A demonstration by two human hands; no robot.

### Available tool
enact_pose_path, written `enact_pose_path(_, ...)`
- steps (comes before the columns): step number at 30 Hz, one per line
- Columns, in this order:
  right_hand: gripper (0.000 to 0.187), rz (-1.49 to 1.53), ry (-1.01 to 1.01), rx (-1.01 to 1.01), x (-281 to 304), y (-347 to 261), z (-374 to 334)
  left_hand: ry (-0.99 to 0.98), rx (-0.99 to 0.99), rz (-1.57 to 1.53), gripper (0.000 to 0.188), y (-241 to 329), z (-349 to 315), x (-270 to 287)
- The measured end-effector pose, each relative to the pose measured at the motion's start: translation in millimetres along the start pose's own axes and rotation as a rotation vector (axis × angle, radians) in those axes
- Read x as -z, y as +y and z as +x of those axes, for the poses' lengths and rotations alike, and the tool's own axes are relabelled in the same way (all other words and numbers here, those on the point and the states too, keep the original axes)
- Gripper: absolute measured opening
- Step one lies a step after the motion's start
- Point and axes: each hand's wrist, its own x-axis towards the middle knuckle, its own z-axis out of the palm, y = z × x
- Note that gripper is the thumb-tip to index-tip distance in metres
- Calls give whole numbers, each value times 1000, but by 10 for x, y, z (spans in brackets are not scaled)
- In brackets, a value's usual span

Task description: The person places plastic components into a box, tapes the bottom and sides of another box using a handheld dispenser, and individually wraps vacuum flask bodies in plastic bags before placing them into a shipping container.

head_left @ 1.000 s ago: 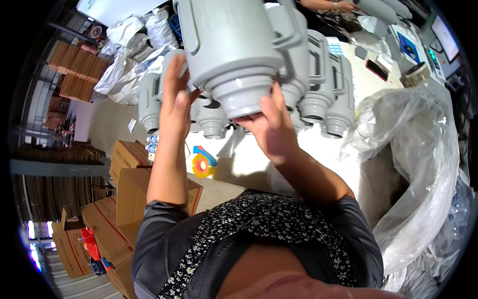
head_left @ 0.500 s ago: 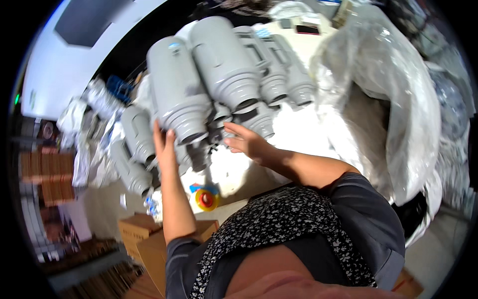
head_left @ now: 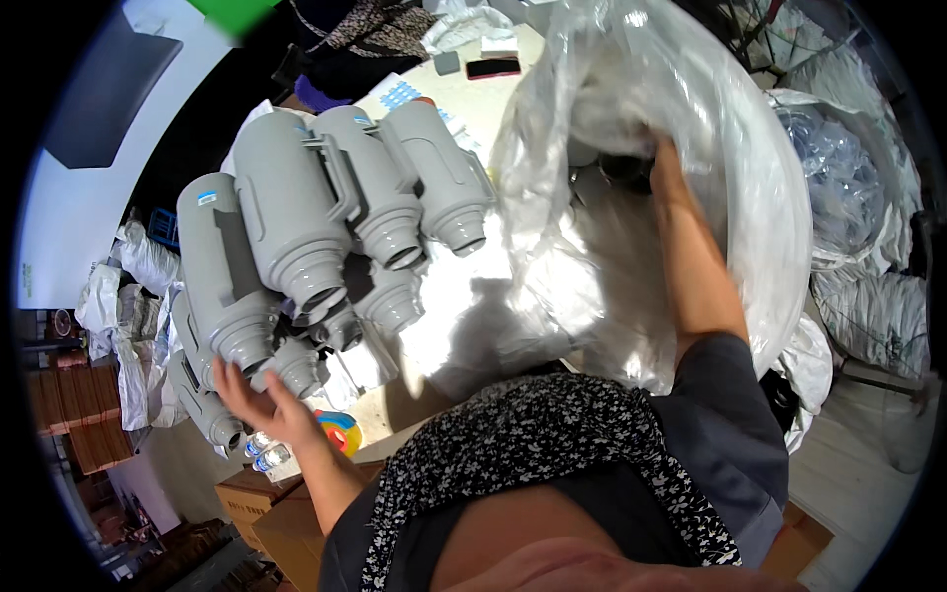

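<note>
Large grey plastic bottle-shaped bodies (head_left: 286,212) with stepped necks and moulded handles lie in a stacked heap on the left of the table, their necks toward me. My left hand (head_left: 261,403) has its fingers spread at the neck of the nearest left grey body (head_left: 222,276); whether it touches is unclear. On the right, my right hand (head_left: 667,166) reaches into the mouth of a big clear plastic bag (head_left: 730,207). Dark round openings of things inside the bag (head_left: 623,170) show beside that hand. Its fingers are hidden by shadow and plastic.
A yellow, red and blue ring-shaped roll (head_left: 342,432) and small clear bottles (head_left: 268,456) are by the table's near edge. Cardboard boxes (head_left: 286,518) stand below. A phone (head_left: 492,68) lies at the back. A sack of clear plastic (head_left: 838,178) stands far right.
My right hand has left the grey bodies and gone right, into the bag. My left hand has dropped lower and left, fingers spread. The view has shifted right.
</note>
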Motion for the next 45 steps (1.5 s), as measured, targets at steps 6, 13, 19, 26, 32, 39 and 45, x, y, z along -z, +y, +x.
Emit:
enact_pose_path(6, 18, 147, -128, -3, -496, -1910, 493, -665, 50, -198, 76, 718, -50, -1475)
enact_pose_path(13, 22, 434, -44, 421, -306, -3610, 472, -739, 1, -355, 100, 1857, -152, -3048)
enact_pose_path(19, 32, 345, -350, 553, 488, -4463, -20, -457, -115, -659, 74, 2239, 469, -3568)
enact_pose_path(26, 35, 564, 448, 347, 2243, -3198, -240, -919, 209, -840, 46, 2136, 412, -3854)
enact_pose_path(32, 50, 963, 184, 64, 2700, -1253, -1482, -1323, 312, -757, 48, 1689, -104, -3349)
enact_pose_path(39, 49, 714, 287, 59, 2396, -1598, -1333, -1794, -283, -960, 38, 1659, -778, -2772)
enact_pose_path(45, 49, 389, 210, 160, 1896, -2668, -763, -2090, 90, -1039, 47, 2012, -558, -2563)
